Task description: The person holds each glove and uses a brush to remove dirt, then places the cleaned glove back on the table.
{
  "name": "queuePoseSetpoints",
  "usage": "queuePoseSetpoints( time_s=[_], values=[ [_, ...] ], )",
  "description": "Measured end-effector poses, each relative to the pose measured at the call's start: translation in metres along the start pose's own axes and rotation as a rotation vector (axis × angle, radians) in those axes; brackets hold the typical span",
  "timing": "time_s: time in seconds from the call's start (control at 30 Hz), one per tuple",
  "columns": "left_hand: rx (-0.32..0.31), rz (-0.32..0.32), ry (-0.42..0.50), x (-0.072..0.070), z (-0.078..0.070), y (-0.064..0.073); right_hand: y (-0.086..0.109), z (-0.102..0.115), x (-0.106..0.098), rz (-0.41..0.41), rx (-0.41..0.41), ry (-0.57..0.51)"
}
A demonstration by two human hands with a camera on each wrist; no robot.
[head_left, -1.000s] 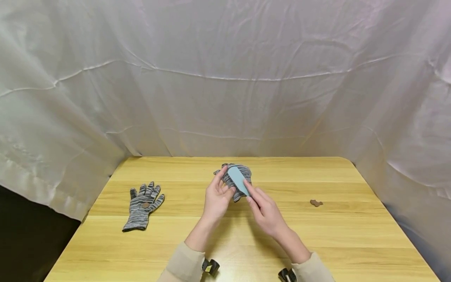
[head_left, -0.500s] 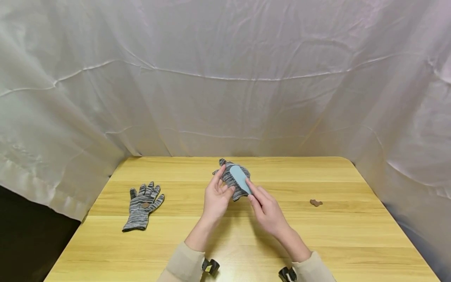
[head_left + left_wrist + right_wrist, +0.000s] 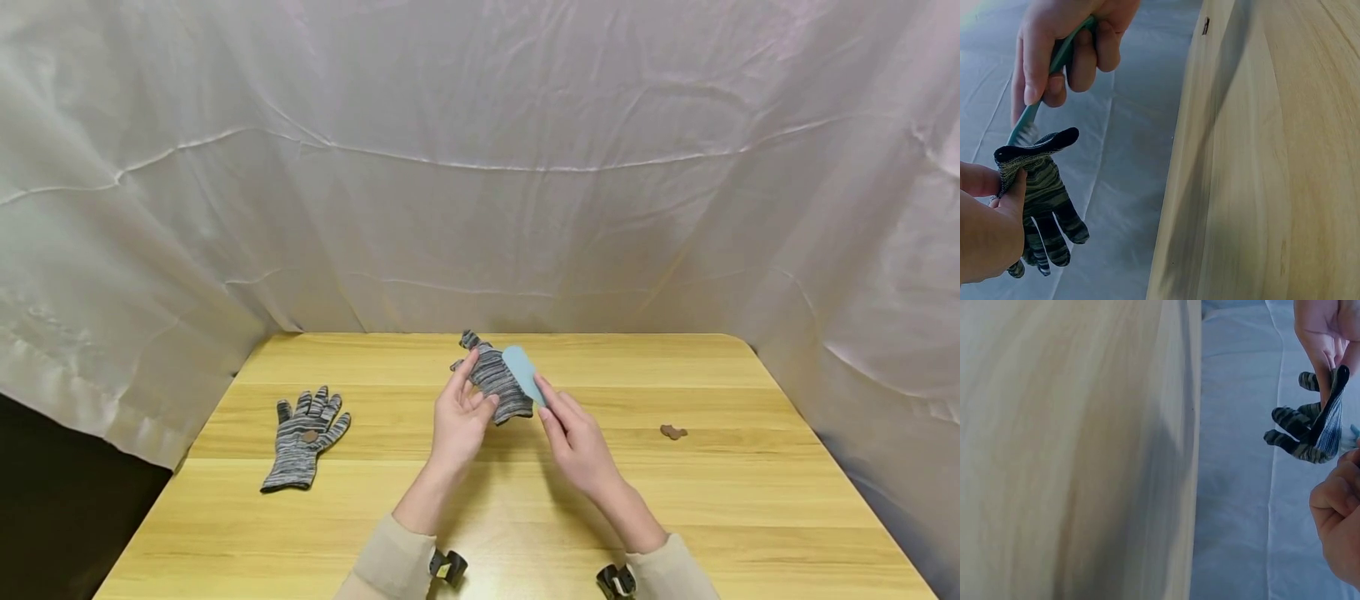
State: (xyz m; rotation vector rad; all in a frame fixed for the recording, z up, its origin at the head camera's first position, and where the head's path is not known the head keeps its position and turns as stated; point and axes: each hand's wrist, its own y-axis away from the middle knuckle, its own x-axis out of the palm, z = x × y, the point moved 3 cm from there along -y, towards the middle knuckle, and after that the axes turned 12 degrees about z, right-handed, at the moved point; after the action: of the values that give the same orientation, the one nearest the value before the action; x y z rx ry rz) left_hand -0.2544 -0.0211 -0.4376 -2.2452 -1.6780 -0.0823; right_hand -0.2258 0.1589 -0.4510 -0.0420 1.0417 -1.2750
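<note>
Over the table my left hand (image 3: 459,425) grips a grey-and-black striped knit glove (image 3: 498,385) near its cuff, thumb on the near side. In the left wrist view the glove's fingers (image 3: 1057,237) dangle below that hand. My right hand (image 3: 577,446) holds a light-blue brush (image 3: 522,371) by its handle, index finger stretched along it. Pale bristles (image 3: 1025,134) show at the glove's cuff in the left wrist view. From the right wrist view, only a bit of the brush appears beside the glove (image 3: 1332,425).
A matching glove (image 3: 296,458) lies flat at the table's left, a small brown piece (image 3: 310,437) on its palm. Another irregular brown piece (image 3: 672,432) lies at the right. Pale curtains (image 3: 480,233) hang behind and beside the wooden table (image 3: 750,508).
The brush has slid right across the held glove to its right edge, my right hand moving with it. The glove's fingers have swung slightly up and left.
</note>
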Motion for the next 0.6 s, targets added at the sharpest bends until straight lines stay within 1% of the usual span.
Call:
queuePoseSetpoints(
  time_s=[0.13, 0.37, 0.53, 0.6],
  values=[
    [0.003, 0.002, 0.005, -0.001, -0.001, 0.000, 0.000, -0.002, -0.001, 0.001, 0.003, -0.012],
    [0.014, -0.011, -0.021, -0.002, -0.002, -0.001, 0.001, -0.012, -0.007, -0.034, 0.072, -0.024],
    [0.017, -0.007, -0.015, -0.002, -0.003, -0.002, 0.001, -0.012, -0.011, -0.060, 0.081, -0.023],
    [0.018, -0.006, -0.017, -0.003, -0.003, -0.002, 0.000, -0.009, -0.011, -0.065, 0.068, -0.031]
  ],
)
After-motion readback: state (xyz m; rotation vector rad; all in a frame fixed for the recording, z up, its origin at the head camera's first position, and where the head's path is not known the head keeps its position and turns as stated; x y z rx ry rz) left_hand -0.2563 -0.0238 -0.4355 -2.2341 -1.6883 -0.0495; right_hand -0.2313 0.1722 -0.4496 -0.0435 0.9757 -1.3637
